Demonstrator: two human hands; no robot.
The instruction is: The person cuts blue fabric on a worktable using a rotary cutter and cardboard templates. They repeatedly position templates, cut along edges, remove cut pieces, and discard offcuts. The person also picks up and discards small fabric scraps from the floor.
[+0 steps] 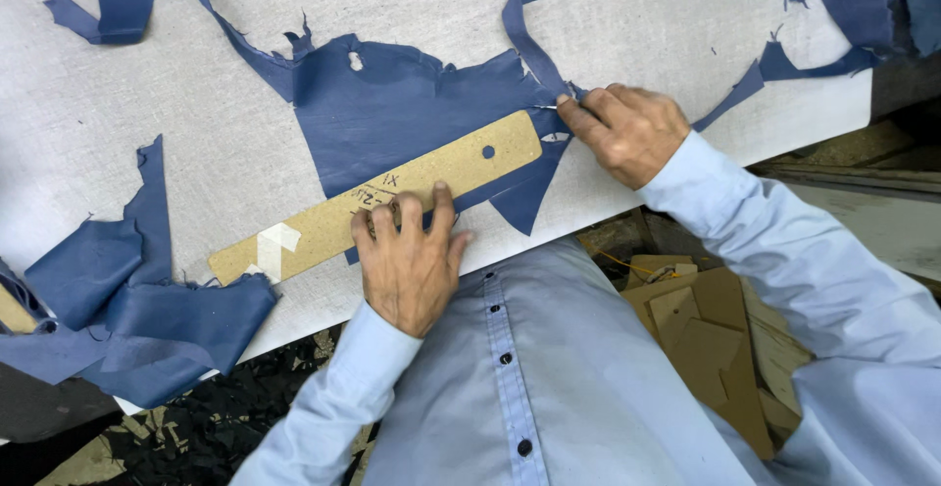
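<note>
- Your work piece is the blue sheet (392,114), lying flat on the grey table (196,84) in the middle of the view, with the long cardboard template (382,197) laid across its near part, running from near left up to far right.
- The cut looks to me to be at the far-right end of the template: a narrow blue strip (524,25) already hangs loose from the sheet and trails away toward the far edge of the table.
- Along the template's near edge a pointed flap of the sheet juts out toward you, so that side seems not yet trimmed; I judge the outline only partly done.
- Blue offcuts (147,319) lie heaped at the near left, and more scraps (843,6) at the far right.
- Your left hand (407,261) is open and flat, fingers spread, pressing down on the template near its middle, beside some pen marks.
- Your right hand (627,133) is closed, fingertips pinched at the template's rounded end where the strip leaves the sheet. A thin pale tip shows there; I cannot tell whether it is a blade.
- Below the table edge at the right, more cardboard pieces (701,334) are stacked.
</note>
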